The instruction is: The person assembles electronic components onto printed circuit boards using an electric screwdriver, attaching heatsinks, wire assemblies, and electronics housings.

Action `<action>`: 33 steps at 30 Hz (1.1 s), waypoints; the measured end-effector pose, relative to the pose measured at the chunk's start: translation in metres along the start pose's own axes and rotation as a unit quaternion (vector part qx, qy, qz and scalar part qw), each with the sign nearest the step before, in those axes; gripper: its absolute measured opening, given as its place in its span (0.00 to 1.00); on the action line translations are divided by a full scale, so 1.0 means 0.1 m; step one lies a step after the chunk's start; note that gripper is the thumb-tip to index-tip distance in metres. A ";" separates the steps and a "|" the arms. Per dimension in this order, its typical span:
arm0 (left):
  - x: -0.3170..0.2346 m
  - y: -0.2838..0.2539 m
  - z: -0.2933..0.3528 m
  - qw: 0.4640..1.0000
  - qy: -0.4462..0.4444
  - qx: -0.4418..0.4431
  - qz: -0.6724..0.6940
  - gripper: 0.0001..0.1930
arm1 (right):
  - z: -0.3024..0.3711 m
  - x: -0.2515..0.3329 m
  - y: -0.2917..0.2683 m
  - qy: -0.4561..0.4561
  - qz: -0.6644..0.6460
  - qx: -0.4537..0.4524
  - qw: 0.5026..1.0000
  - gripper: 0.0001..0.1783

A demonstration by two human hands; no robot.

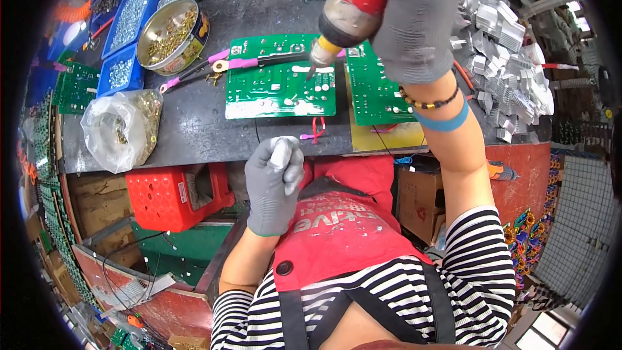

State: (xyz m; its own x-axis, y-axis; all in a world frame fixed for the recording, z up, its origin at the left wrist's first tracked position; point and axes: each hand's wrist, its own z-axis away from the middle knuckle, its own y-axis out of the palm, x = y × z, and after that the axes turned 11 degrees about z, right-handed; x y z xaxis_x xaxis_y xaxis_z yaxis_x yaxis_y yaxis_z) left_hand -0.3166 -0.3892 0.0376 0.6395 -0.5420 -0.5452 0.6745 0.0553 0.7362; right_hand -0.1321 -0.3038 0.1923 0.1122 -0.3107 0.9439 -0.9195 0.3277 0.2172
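Note:
My right hand (pixel 418 23), in a grey glove, is wrapped round a red power screwdriver (pixel 353 6). The tool's tip slants down over the upper right part of a green circuit board (pixel 275 94) on the bench. To the right, a second green board (pixel 376 94) lies on a yellow plate (pixel 369 139), partly hidden by my right hand and wrist. A black cable with pink sleeves and ring lugs (pixel 243 63) crosses the first board. My left hand (pixel 275 181), gloved and white at the fingertips, is closed in front of the bench edge; whatever it holds is hidden.
A round tin of brass screws (pixel 199 34), blue trays of screws (pixel 133 76) and a plastic bag (pixel 107 131) stand at the left. Silver metal heat sinks (pixel 499 32) are heaped at the right. Under the bench is a red plastic stool (pixel 155 198).

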 end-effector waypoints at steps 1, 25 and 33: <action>-0.03 0.01 -0.03 1.000 0.002 -0.004 0.004 0.10 | -0.03 0.02 0.04 0.027 0.014 0.016 0.999 0.09; 0.08 0.27 -0.16 0.994 0.000 0.110 0.022 0.18 | 0.18 -0.22 -0.20 -0.135 0.340 0.244 0.898 0.09; 0.08 0.33 -0.14 0.995 -0.001 0.091 0.036 0.13 | 0.28 -0.25 -0.31 -0.041 0.185 0.224 0.956 0.09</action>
State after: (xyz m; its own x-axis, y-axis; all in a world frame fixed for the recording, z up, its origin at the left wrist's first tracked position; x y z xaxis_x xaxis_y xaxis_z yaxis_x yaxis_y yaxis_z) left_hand -0.2842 -0.3801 0.0517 0.6831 -0.5440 -0.4873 0.5483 -0.0588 0.8342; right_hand -0.1168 -0.3317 0.1548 -0.2648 -0.3215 0.9091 -0.9618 0.0198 -0.2731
